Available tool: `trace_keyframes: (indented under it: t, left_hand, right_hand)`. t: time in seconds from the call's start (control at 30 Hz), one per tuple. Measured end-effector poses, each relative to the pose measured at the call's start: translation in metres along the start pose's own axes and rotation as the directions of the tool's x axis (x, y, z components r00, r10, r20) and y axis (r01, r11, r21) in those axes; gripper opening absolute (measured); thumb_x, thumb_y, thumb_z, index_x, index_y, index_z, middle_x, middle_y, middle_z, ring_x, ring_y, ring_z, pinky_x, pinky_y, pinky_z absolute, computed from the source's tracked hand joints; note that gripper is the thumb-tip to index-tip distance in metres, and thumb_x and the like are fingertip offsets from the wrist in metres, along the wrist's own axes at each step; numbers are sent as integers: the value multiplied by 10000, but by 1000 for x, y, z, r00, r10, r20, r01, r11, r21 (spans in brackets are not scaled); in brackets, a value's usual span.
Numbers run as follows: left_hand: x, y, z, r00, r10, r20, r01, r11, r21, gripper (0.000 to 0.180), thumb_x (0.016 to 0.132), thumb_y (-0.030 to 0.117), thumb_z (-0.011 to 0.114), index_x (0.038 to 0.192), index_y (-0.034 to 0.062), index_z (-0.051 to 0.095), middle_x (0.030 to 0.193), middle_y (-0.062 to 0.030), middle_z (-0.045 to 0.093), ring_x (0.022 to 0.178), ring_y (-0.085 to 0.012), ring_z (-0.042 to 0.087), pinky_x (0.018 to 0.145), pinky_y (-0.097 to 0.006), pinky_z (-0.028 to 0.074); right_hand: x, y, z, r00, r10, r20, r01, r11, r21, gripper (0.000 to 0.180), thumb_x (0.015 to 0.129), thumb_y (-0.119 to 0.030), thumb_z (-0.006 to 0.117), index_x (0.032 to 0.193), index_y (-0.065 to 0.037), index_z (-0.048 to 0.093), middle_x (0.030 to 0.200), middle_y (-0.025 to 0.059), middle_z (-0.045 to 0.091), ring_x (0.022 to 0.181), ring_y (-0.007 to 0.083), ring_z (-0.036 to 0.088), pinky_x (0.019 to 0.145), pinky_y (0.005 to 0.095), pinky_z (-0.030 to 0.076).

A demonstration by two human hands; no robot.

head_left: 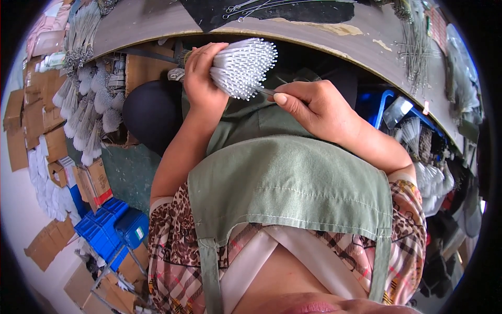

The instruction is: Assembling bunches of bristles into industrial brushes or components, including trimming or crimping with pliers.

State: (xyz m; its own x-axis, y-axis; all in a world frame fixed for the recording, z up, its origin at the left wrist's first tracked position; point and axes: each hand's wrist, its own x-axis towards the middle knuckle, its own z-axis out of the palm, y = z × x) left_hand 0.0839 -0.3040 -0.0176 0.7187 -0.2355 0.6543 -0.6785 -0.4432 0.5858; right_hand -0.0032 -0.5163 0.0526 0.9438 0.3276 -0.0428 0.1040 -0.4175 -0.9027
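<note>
My left hand (203, 73) is wrapped round a thick bundle of thin white brushes (243, 68), above my lap. Its many rounded white tips fan out to the right, and their other ends are mostly hidden behind my fingers. My right hand (319, 107) pinches a slim grey metal tool (265, 91) between thumb and fingers. That tool points left, its tip at the bundle's lower right edge; whether it goes in among the tips I cannot tell. A green apron (293, 178) covers my front below both hands.
A curved-looking grey table edge (157, 34) runs just beyond my hands, with looped wires (246, 9) on a black sheet. Bundles of white brushes (91, 104) hang at the left, wire bundles (415, 55) at the right. Blue crates (104, 225) and cardboard boxes (93, 180) stand lower left.
</note>
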Motion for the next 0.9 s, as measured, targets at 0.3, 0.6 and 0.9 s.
trace_keyframes:
  t: [0.3, 0.6, 0.9]
  left_hand:
    - [1, 0, -1, 1000, 1, 3, -2, 998, 64, 357, 662, 98, 699, 1010, 70, 623, 954, -101, 639, 923, -281, 593, 915, -399, 404]
    - [-16, -21, 9, 981, -189, -28, 182, 968, -173, 380, 655, 78, 739, 1014, 44, 618, 939, -104, 655, 873, -264, 626, 822, -335, 469]
    - [-5, 11, 6, 846, -497, 192, 527, 834, -164, 611, 604, 243, 836, 1091, 9, 551, 1024, -125, 651, 934, -228, 643, 817, -325, 497]
  right_hand:
    - [4, 1, 2, 999, -32, -24, 31, 999, -18, 279, 892, -288, 572, 912, -25, 663, 752, 180, 632, 696, 339, 623, 615, 364, 501]
    - [7, 4, 1, 988, -132, -83, 136, 990, 42, 298, 919, -301, 542, 971, -25, 643, 705, 147, 617, 657, 275, 629, 609, 324, 491]
    - [51, 23, 33, 981, 3, -195, 73, 921, 383, 710, 768, -336, 737, 1280, 22, 400, 980, 93, 600, 855, 112, 547, 786, 257, 460]
